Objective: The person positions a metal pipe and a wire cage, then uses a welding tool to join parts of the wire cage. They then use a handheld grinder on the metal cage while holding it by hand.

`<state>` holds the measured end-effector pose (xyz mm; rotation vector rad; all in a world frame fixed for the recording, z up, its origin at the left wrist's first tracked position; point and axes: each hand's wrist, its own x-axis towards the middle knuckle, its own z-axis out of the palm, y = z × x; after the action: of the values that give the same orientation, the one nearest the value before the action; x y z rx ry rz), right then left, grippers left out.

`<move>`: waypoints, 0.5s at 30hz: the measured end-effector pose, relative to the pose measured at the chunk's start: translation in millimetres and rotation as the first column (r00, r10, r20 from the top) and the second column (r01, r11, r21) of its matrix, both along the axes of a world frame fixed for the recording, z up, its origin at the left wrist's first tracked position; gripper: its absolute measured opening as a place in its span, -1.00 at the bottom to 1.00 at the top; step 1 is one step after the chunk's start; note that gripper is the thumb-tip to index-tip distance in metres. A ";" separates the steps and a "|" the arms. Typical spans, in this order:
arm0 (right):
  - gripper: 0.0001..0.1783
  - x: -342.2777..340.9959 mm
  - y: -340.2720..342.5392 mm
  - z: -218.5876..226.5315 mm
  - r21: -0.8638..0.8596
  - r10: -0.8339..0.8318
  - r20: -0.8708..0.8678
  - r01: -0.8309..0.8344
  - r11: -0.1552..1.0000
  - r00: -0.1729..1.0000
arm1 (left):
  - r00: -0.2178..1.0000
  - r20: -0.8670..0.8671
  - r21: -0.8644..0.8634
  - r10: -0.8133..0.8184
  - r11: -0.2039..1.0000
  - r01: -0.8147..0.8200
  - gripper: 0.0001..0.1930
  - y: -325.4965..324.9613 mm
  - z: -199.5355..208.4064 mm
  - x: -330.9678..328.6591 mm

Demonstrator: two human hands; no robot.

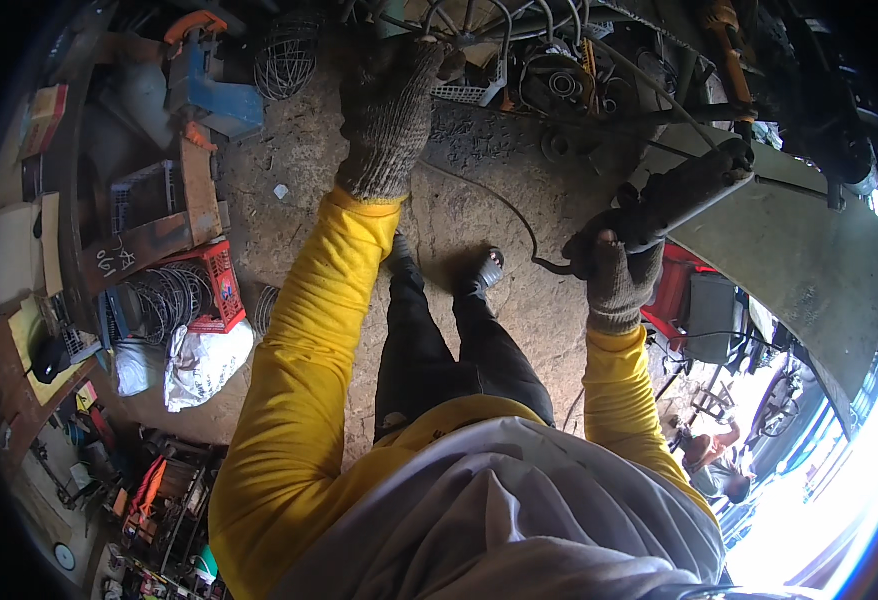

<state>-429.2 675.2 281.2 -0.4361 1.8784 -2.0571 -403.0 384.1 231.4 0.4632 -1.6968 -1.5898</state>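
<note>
Head camera view showed your gloved left hand stretched forward to the top of the picture, its fingers at the bent metal rods; you could not tell from there how tightly it was closed, or whether it gripped one. Your gloved right hand was closed around the near end of a dark power tool, thumb showing on top. That tool was held out to your front right, above the floor, its body slanting away toward a broad grey panel, and a dark cord ran from beside your grip back across the floor. On your left, a red crate stood beside wire coils, just above a white sack.
</note>
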 end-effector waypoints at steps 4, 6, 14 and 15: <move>-0.35 0.7 -3.5 6.2 -0.014 -0.003 0.033 0.003 1.000 0.999 | 0.991 0.069 -0.376 0.118 0.923 -0.084 -0.80 -1.9 -11.4 -3.2; -0.20 -0.7 -1.9 -1.0 -0.016 -0.003 0.006 0.003 1.000 1.000 | 0.991 0.085 -0.379 0.098 0.924 -0.059 -0.79 -3.7 -13.3 -2.6; -0.20 -1.5 1.5 -4.8 0.014 0.001 0.003 -0.001 1.000 1.000 | 0.997 0.072 -0.126 0.023 0.992 -0.014 -0.74 -0.7 -5.1 1.3; -0.20 -1.8 1.9 -5.1 0.017 0.002 0.001 -0.002 1.000 1.000 | 0.999 0.036 0.005 -0.018 1.000 0.018 -0.73 -0.2 -4.1 1.1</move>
<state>-431.0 677.2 276.1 -0.4327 1.8932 -2.0383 -401.9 383.9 227.3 0.4834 -1.7294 -1.6069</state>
